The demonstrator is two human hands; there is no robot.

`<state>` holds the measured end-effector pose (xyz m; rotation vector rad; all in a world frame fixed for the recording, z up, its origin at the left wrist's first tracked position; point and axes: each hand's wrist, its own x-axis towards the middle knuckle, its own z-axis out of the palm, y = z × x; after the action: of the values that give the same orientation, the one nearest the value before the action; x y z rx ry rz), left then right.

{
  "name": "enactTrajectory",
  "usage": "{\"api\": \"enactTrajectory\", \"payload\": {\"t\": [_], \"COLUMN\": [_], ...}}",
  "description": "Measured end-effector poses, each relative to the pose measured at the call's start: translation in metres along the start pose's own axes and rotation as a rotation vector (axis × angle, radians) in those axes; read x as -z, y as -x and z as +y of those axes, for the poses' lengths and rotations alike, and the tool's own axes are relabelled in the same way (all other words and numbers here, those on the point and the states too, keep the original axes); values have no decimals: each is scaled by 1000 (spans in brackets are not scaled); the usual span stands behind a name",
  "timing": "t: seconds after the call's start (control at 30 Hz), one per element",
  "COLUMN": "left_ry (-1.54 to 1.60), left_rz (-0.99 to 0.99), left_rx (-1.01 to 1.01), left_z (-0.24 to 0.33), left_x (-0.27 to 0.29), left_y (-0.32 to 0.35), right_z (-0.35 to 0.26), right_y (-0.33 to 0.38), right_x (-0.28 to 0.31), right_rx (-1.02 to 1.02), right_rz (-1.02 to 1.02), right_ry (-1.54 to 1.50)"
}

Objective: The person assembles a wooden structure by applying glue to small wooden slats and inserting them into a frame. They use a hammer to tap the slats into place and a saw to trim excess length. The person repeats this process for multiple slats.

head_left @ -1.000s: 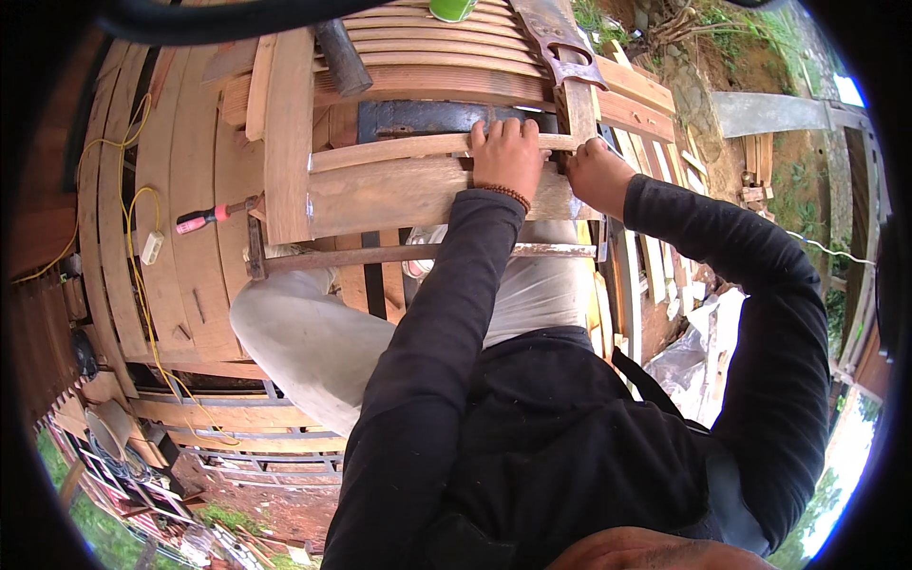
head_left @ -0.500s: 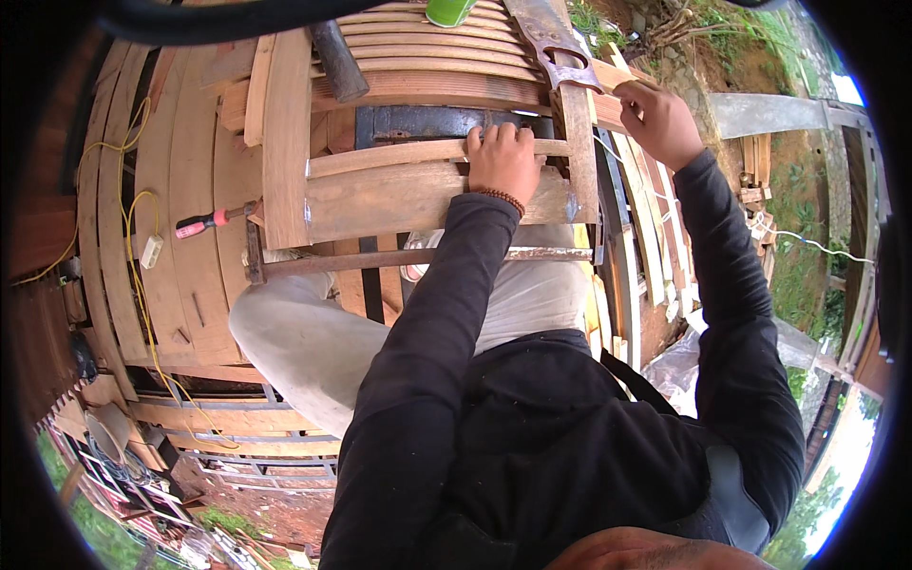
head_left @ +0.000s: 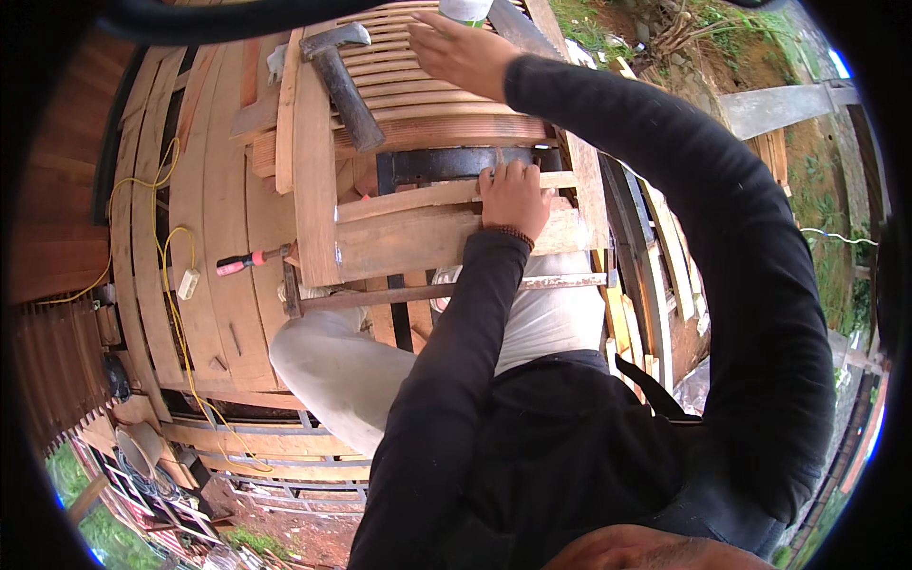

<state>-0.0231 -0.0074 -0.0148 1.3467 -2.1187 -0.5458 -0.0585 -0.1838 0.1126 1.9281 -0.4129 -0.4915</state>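
Observation:
My left hand is closed over a thin wooden slat, which lies beside a wider board between the two side posts of a wooden frame. My right hand reaches across to the left above a row of curved slats, fingers stretched out and holding nothing. To its left a hammer with a dark handle rests on the frame. A bar clamp with a red-and-black handle spans the near side of the frame. The handsaw blade shows beyond my right wrist; its handle is hidden behind my sleeve.
A white and green container stands at the far edge. On the left, a yellow cord with a white socket runs over a plank platform. Loose lumber lies at the right.
My right hand has left the area by the saw handle, swinging left over the slats, and its fingers have opened out. My left hand keeps its hold on the slat. The view has shifted slightly.

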Motion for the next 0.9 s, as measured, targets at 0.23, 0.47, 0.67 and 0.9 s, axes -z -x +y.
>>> {"api": "enactTrajectory", "payload": {"t": [0.23, 0.47, 0.67, 0.9], "left_ry": [35, -40, -15, 29], "left_rz": [49, -27, -65, -40], "left_rx": [-58, 50, 14, -21], "left_z": [7, -3, 10, 4], "left_x": [-13, 2, -5, -8], "left_y": [3, 3, -2, 0], "right_z": [9, 27, 26, -27], "right_y": [-9, 118, 230, 251], "right_x": [-102, -32, 113, 141], "right_rx": [-169, -534, -1291, -1445], "right_rz": [-276, -8, 406, 517], "right_ry": [-304, -909, -1928, -1896]}}
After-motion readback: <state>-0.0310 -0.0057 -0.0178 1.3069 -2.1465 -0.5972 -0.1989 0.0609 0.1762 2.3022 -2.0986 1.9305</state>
